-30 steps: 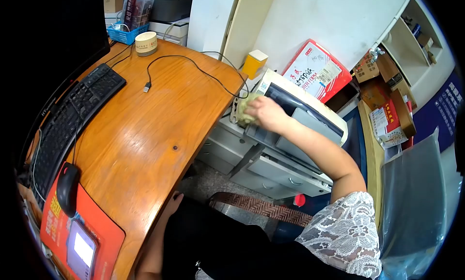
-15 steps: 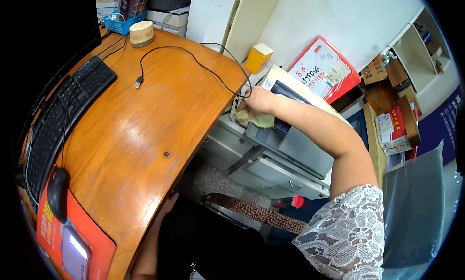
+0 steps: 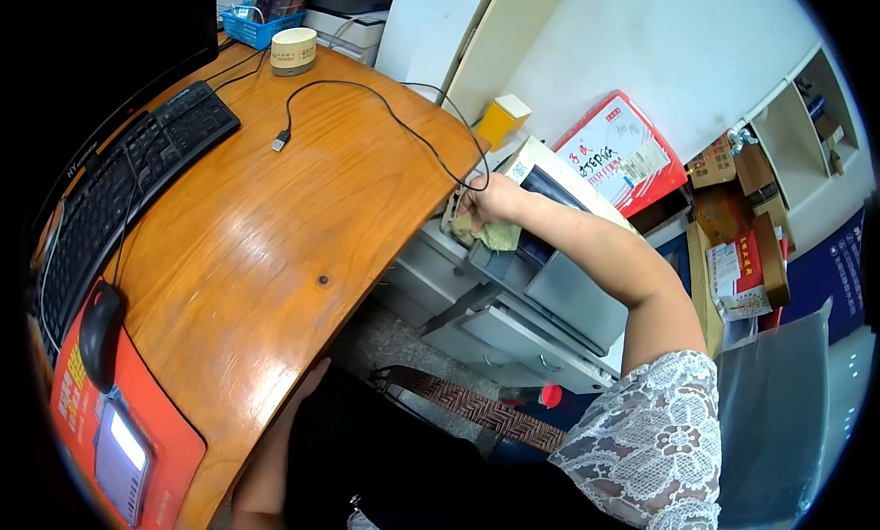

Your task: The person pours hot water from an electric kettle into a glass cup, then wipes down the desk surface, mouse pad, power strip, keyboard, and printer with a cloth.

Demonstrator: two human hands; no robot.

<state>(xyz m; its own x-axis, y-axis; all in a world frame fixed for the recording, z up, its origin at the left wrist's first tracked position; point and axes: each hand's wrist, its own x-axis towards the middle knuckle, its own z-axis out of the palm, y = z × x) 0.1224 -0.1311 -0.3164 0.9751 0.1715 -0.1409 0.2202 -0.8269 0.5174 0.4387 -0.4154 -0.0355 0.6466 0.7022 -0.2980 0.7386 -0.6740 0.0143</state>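
My right hand (image 3: 490, 200) reaches out past the desk's far corner, fingers closed on a crumpled pale yellow-green cloth (image 3: 496, 236). It is over the top of a grey-white cabinet (image 3: 438, 238), next to the printer (image 3: 541, 168). A black USB cable (image 3: 394, 109) loops over the wooden desk (image 3: 275, 209) and hangs down close to my right wrist. My left hand (image 3: 316, 374) is low by the desk's near edge; its fingers are mostly hidden behind the desk and dark clothing.
On the desk are a keyboard (image 3: 137, 173), a mouse (image 3: 101, 336), a phone (image 3: 122, 457) on a red mat (image 3: 179, 443) and a small round speaker (image 3: 293, 52). A yellow box (image 3: 500, 122) and a red-white paper box (image 3: 619, 154) stand beyond. A woven chair arm (image 3: 477, 409) crosses below.
The view has shifted slightly, so the desk and boxes appear a little further right and down at the top. My right hand keeps the cloth at nearly the same spot.
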